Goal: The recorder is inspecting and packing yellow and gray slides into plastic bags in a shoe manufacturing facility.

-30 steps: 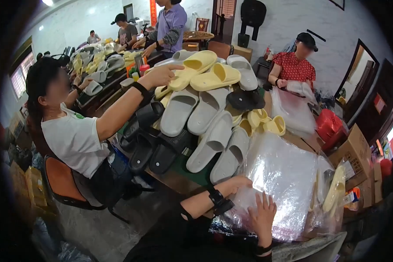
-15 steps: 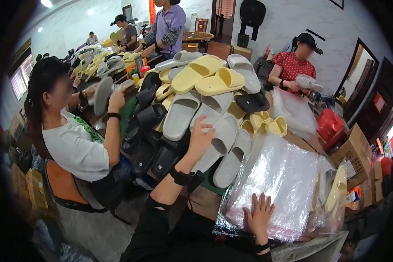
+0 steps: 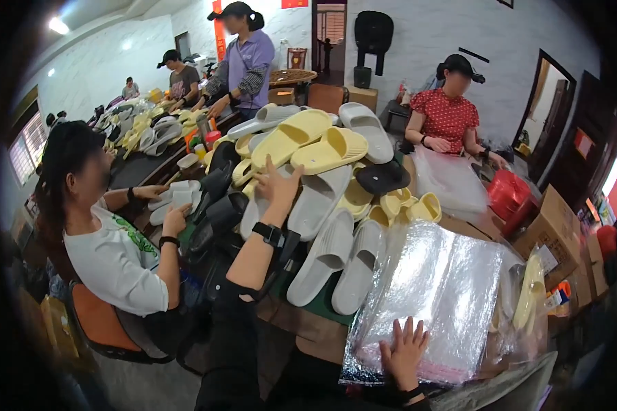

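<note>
My left hand [image 3: 277,186] reaches over the heap of slippers with its fingers spread. Its fingertips are at the lower edge of a yellow slipper [image 3: 291,139], and a grey slipper [image 3: 255,214] lies partly hidden beneath the hand. Whether the fingers touch either one I cannot tell. Nearer to me, two grey slippers [image 3: 321,259] lie side by side, soles down. My right hand [image 3: 404,351] rests flat, fingers apart, on a stack of clear plastic bags [image 3: 442,294] at the table's near edge.
Black slippers [image 3: 216,220] lie left of the heap. A person in white [image 3: 120,257] sits at left holding light slippers [image 3: 178,198]. Across the table stands a person in red [image 3: 445,116] by more clear bags [image 3: 449,181]. Cardboard boxes [image 3: 552,226] and a red bundle [image 3: 511,195] are at right.
My left hand has moved farther up the heap, toward the yellow slippers. The right hand stays on the bags. The person at left has lowered the slippers; the person in red no longer holds one.
</note>
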{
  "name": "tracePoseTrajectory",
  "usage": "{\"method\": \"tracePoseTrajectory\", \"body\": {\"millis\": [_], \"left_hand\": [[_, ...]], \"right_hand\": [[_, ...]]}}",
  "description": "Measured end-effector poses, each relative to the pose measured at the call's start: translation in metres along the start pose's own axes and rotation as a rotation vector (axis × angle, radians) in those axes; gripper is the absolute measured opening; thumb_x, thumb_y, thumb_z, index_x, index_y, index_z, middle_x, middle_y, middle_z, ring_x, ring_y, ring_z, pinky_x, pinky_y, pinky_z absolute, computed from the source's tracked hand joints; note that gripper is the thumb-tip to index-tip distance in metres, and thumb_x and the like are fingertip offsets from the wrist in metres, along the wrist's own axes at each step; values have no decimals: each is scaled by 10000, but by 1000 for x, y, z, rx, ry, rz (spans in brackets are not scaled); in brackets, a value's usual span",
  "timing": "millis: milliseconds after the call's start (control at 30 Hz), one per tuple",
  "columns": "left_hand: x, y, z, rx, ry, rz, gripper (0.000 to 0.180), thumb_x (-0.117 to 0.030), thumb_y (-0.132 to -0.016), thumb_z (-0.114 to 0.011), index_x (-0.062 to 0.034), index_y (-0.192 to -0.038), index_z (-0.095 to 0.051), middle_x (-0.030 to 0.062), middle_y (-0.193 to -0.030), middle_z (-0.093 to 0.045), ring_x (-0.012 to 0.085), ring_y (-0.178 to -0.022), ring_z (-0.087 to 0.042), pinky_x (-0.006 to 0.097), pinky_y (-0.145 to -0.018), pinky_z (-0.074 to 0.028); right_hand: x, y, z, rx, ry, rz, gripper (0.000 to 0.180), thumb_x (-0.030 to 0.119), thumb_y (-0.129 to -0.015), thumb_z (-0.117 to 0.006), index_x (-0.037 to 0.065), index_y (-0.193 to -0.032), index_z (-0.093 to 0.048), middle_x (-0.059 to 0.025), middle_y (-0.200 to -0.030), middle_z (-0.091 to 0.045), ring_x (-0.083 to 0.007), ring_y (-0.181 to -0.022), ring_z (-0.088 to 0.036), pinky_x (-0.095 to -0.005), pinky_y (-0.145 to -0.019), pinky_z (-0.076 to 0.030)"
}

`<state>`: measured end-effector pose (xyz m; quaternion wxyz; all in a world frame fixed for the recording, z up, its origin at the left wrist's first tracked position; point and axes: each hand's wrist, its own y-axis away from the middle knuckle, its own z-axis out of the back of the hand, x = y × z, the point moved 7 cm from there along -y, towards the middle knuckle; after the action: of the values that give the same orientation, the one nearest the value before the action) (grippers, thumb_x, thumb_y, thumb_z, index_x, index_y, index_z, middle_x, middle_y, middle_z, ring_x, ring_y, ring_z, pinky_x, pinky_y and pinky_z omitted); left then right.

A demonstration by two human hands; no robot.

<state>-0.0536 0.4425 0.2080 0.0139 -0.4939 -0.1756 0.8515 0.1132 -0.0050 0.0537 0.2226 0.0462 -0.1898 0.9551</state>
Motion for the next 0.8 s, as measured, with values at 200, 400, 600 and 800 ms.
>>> {"method": "tracePoseTrajectory", "body": {"millis": [200, 400, 600, 800], "left_hand": [[2, -28, -12, 30, -185, 216, 906, -585, -677, -671, -268, -1429, -278, 304, -1465, -112, 507, -1308, -177, 577, -1041, -157], [-3, -28, -7, 50, -356, 123, 689, -579, -712, -608, -171, -1262, -533, 176, -1333, -439, 448, -1229, -335, 556, -1017, -192], [-15, -29, -14, -41, -340, 22, 721, -595, -675, -636, -147, -1229, -530, 237, -1309, -444, 458, -1260, -278, 552, -1051, -125], [37, -83, -46, 220, 128, 41, 633, -498, -634, -701, -135, -1143, -603, 242, -1264, -483, 378, -1222, -391, 510, -1053, -178]], "right_hand": [[-3, 1, -1, 3, -11, -19, 566, 470, -803, -601, 173, -1277, -517, -177, -1393, -364, -430, -1330, -213, -620, -1053, -116], [1, 0, 1, 1, -29, -8, 558, 480, -807, -598, 163, -1262, -534, -183, -1378, -377, -427, -1328, -215, -617, -1053, -112], [-6, 0, 2, -4, -38, -17, 581, 417, -799, -605, 146, -1299, -487, -182, -1413, -340, -426, -1342, -193, -602, -1073, -77], [0, 3, -3, -19, -55, 15, 580, 420, -801, -603, 147, -1299, -488, -182, -1411, -344, -427, -1344, -191, -602, -1074, -75]]}}
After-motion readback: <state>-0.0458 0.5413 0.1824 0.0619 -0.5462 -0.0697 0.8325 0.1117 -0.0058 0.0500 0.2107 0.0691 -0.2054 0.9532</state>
